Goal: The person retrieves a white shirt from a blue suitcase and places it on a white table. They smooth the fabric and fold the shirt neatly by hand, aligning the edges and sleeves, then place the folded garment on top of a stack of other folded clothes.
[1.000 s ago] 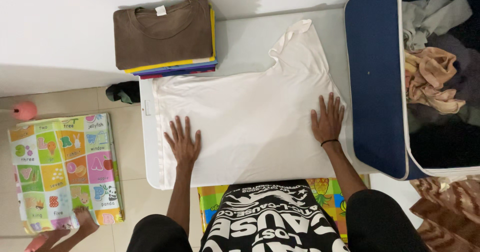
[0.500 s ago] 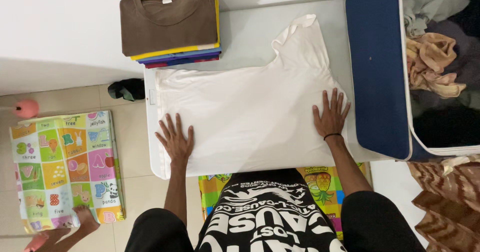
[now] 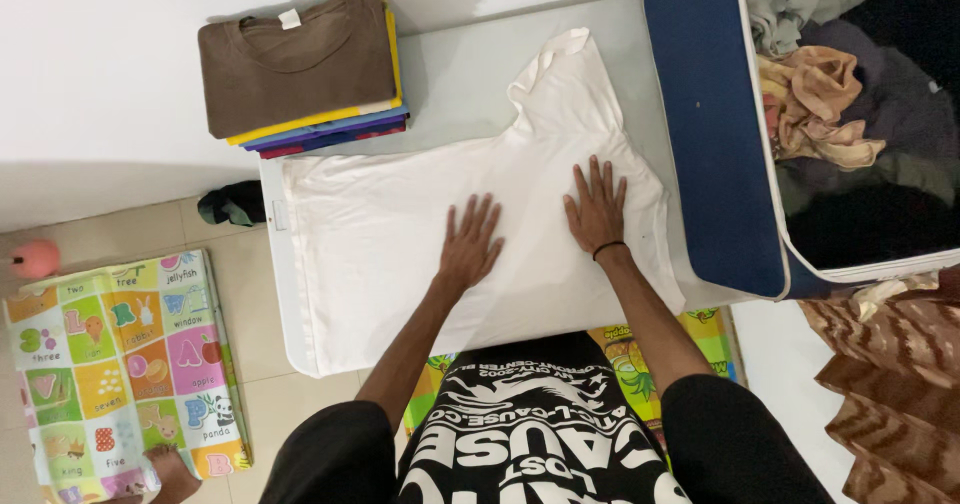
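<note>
Both hands lie flat and open on the white shirt [image 3: 400,234], gripping nothing: the left hand [image 3: 470,244] and right hand [image 3: 595,209] press side by side near its middle, seemingly to keep the cloth smooth. The shirt is spread across the small table [image 3: 450,74], between the folded stack [image 3: 300,64] and the open suitcase [image 3: 705,134].

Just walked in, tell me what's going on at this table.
A person is pressing both palms flat on a white T-shirt spread across a small white table. The left hand and right hand lie side by side near the shirt's middle. A stack of folded shirts sits at the far left corner, and an open blue suitcase full of loose clothes stands to the right.
</note>
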